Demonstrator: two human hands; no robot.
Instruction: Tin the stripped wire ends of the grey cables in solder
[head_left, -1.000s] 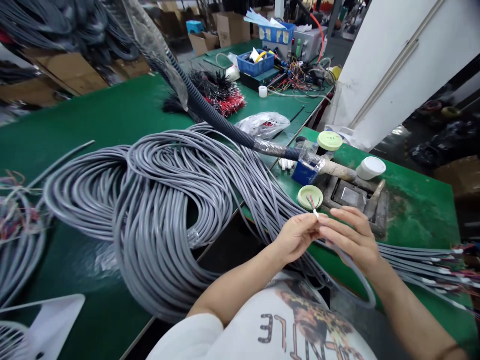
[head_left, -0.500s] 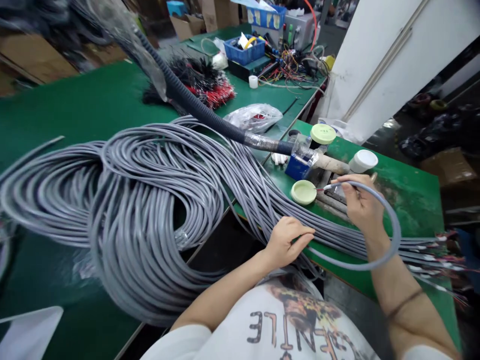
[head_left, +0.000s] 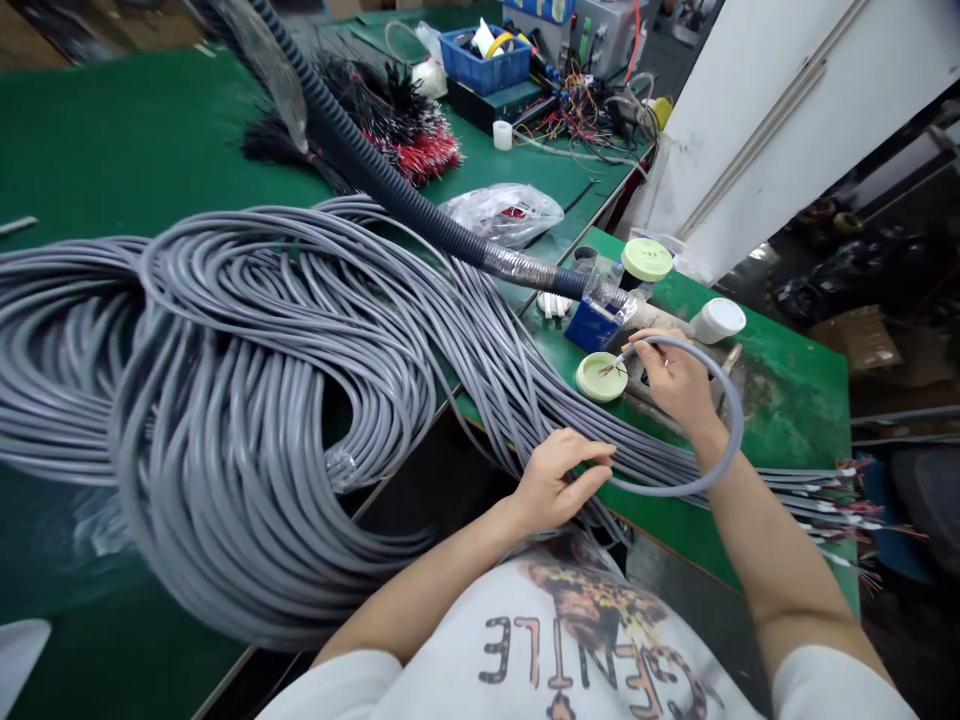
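My right hand (head_left: pixel 671 375) pinches a grey cable (head_left: pixel 739 420) close to its stripped end. Thin bare wire ends (head_left: pixel 609 369) stick out from that end, over or in a shallow pale green tub (head_left: pixel 592 388); whether they touch its contents I cannot tell. From there the cable loops around past my right forearm and back to my left hand (head_left: pixel 566 475). The left fingers are curled, thumb near fingertips, with the cable emerging beside the thumb; the grip itself is partly hidden. Under and beside both hands runs a thick bundle of grey cables (head_left: pixel 540 400).
Big coils of grey cable (head_left: pixel 247 480) cover the left table. A corrugated hose (head_left: pixel 420 220) crosses above, ending by a blue box (head_left: pixel 592 325). Beyond the tub stand a green-lidded jar (head_left: pixel 646 260) and a white jar (head_left: pixel 718 320). Stripped cable ends (head_left: pixel 847 505) lie at right.
My right hand has moved left and brought the cable's wire ends to the green tub. The cable loop has shifted left with it. My left thumb and fingers have parted slightly.
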